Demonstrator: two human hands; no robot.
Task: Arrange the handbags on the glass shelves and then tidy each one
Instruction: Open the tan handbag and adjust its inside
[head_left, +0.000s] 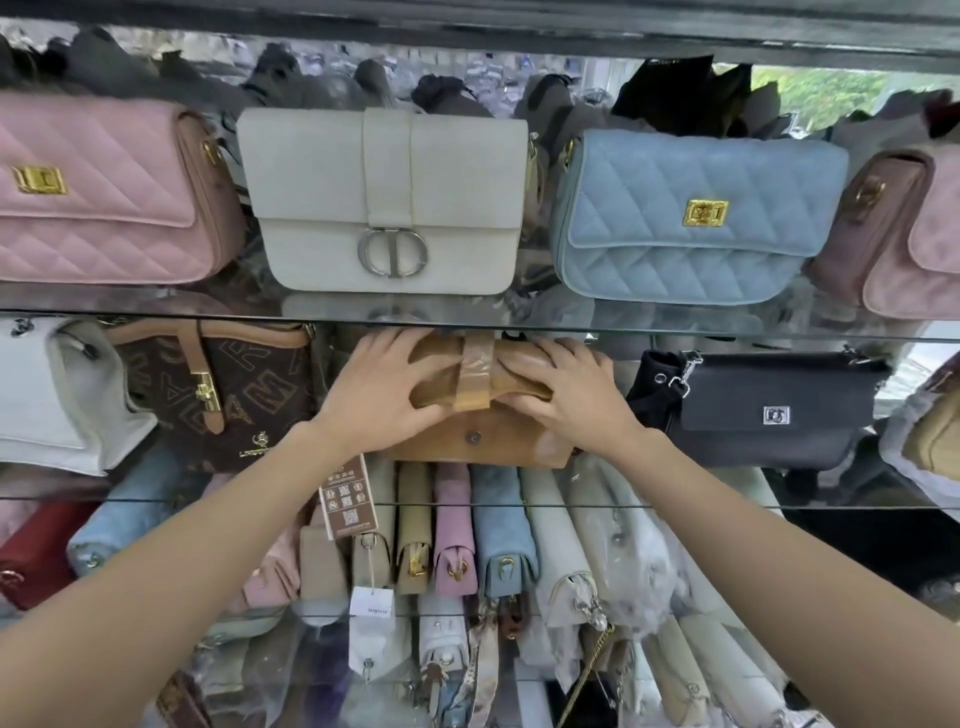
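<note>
Centre of frame: left hand (387, 392) and right hand (569, 397), fingers spread wide, press the tan handbag (480, 436); best squared gently against the glass shelf (675, 332) edge.

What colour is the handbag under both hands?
Tan brown handbag, with clear plastic wrap round its strap; head view.

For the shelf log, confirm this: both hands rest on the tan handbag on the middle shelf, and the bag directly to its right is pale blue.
Not quite. The head view shows the left hand and right hand on the tan handbag, but its right-hand neighbour is the black handbag; the pale blue handbag sits one shelf higher.
</note>
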